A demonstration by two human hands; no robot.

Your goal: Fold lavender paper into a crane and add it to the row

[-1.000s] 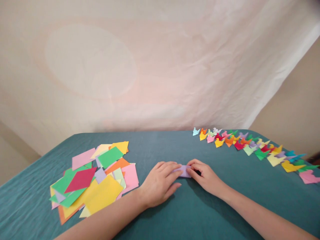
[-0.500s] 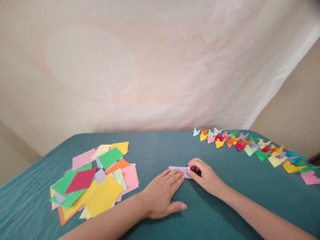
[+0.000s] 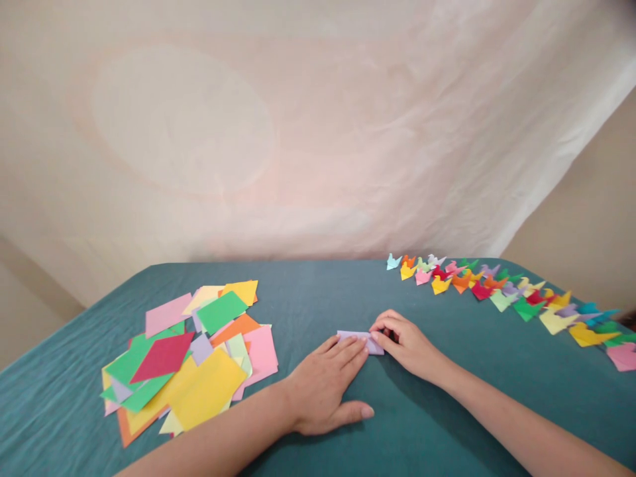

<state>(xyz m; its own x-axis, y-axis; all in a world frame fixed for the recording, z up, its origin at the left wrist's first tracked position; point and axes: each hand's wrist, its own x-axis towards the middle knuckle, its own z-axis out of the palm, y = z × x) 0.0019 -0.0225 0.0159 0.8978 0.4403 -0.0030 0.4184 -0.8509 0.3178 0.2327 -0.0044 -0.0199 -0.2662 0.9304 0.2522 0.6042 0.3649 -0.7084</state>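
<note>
A small lilac paper (image 3: 375,350), folded into a narrow strip, lies flat on the cloth in front of me. My left hand (image 3: 325,387) rests palm down, its stretched fingers pressing the strip's left and middle part and the thumb spread out to the right. At the strip's right end, my right hand (image 3: 407,348) pinches the upper edge between thumb and bent fingers. The fingers of both hands cover parts of the strip, so its exact folds are hard to make out.
Loose coloured paper sheets (image 3: 203,391) lie in an overlapping pile to the left. Several folded paper birds (image 3: 501,300) stand in rows along the right side. Dark green cloth (image 3: 308,291) covers the table, and a pale sheet (image 3: 322,132) hangs behind it.
My right hand's fingertips have shifted slightly left and up along the strip's right end. My left hand stays pressed on it. The whole view has moved slightly.
</note>
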